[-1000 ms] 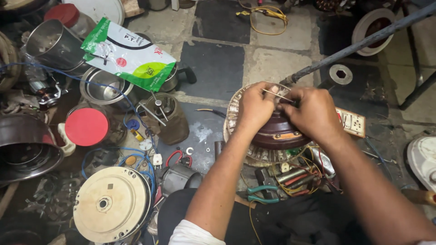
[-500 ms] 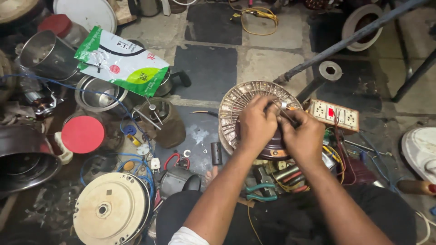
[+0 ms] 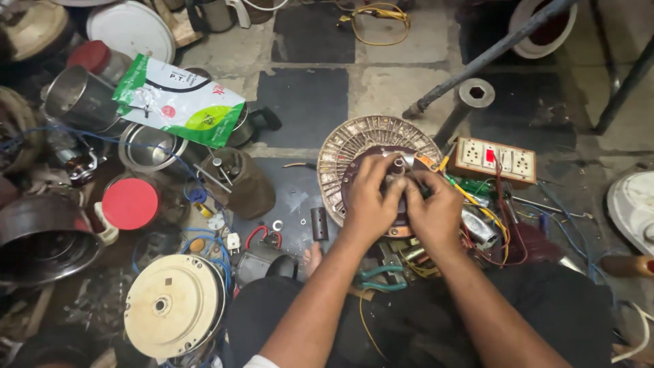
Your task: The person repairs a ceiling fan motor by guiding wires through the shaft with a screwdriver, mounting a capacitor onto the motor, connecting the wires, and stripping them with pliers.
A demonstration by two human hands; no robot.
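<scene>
Head view: hands (image 3: 402,201) on fan motor (image 3: 354,146)

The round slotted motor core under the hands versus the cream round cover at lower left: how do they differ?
The motor core is metallic with radial slots and a dark centre; the cream cover is smooth and pale. Both the left hand and the right hand rest on the core; the cover lies untouched. Both are round discs.
</scene>
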